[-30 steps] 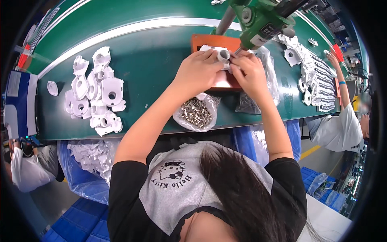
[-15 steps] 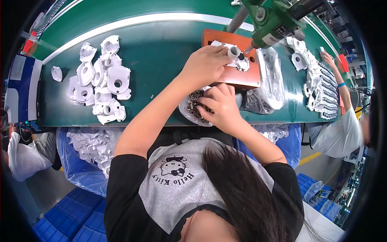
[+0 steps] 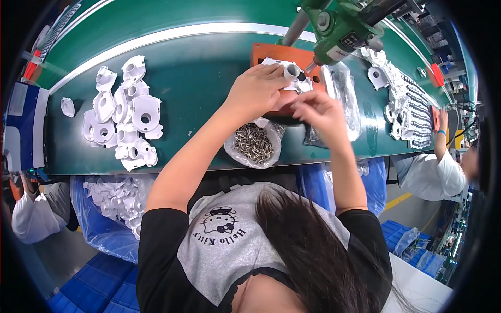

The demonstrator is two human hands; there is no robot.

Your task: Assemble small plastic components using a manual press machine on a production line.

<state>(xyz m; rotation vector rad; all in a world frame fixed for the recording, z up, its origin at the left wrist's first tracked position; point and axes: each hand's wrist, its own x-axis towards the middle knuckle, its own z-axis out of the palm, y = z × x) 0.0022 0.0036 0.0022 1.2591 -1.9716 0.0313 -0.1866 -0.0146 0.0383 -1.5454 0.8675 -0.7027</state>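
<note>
My left hand lies over a white plastic housing with a round collar, its fingers pressing it onto an orange fixture block. Just right of the housing is my right hand, slightly blurred. Its fingers are drawn together in a pinch, and whatever they hold is too small to make out. Below the block sits a plastic-lined bowl of small metal screws. A green machine head hangs over the block, with its narrow tip close to the housing.
Several white housings are spread at the left of the green bench. Clear plastic bags lie right of the block, with more parts beyond. A blue-lined bin stands below the bench edge. A co-worker is at far right.
My right hand has come out of the screw bowl and moved up and right beside the housing. My left hand stays on the housing. The co-worker's arm has shifted lower.
</note>
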